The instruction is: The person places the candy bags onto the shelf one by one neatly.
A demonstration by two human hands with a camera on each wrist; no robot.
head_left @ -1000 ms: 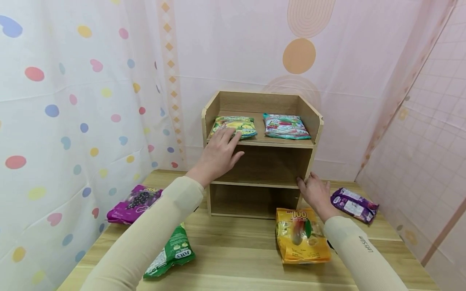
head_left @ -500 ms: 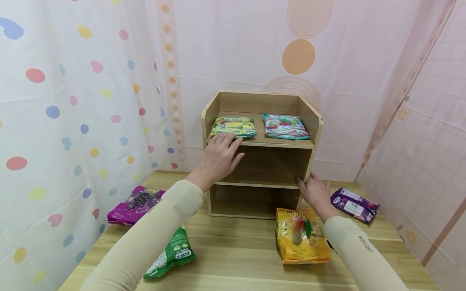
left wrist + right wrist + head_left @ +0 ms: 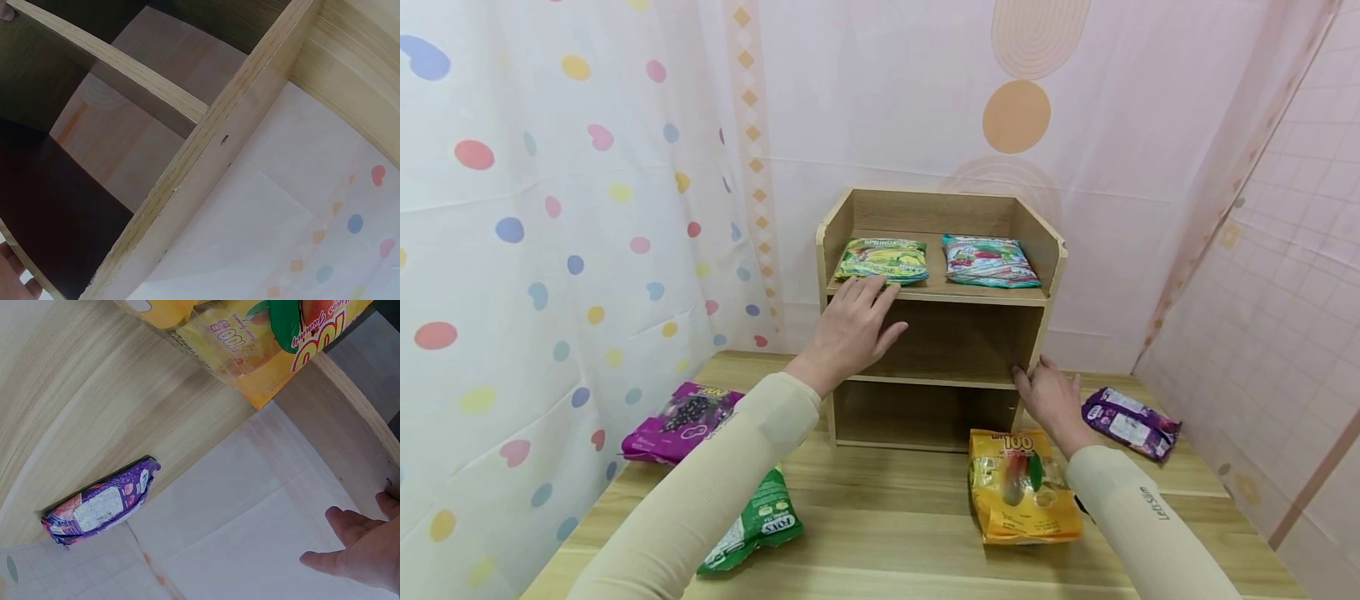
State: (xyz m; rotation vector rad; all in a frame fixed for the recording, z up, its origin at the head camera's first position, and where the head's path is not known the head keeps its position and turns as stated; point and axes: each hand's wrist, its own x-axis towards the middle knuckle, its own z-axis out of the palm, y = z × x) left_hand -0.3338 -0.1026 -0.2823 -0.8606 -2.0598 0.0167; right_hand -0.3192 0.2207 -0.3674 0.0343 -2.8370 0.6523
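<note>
My left hand [image 3: 852, 327], fingers extended, is at the front edge of the top board of a small wooden shelf [image 3: 932, 297], just below a yellow-green packet [image 3: 883, 260]. In the left wrist view, its fingers [image 3: 11, 275] show beside a board edge. A teal and pink packet [image 3: 991, 261] lies to the right on that same board. Lower down, my right hand [image 3: 1051, 400] pinches the shelf's right side panel, thumb at the inner front edge. Its other fingers [image 3: 322, 562] spread loosely outside in the right wrist view.
An orange mango gummy bag [image 3: 1022, 492] stands before the shelf's right front. Right of it lies a purple packet [image 3: 1131, 423]. Leftward are a purple grape bag [image 3: 677, 421] and a green packet [image 3: 760, 517], partly behind my left sleeve. Patterned curtains [image 3: 880, 100] surround the table [image 3: 880, 517].
My left hand has drawn back slightly from the yellow-green packet, down to the board's front edge. My right hand and the bags have stayed where they were.
</note>
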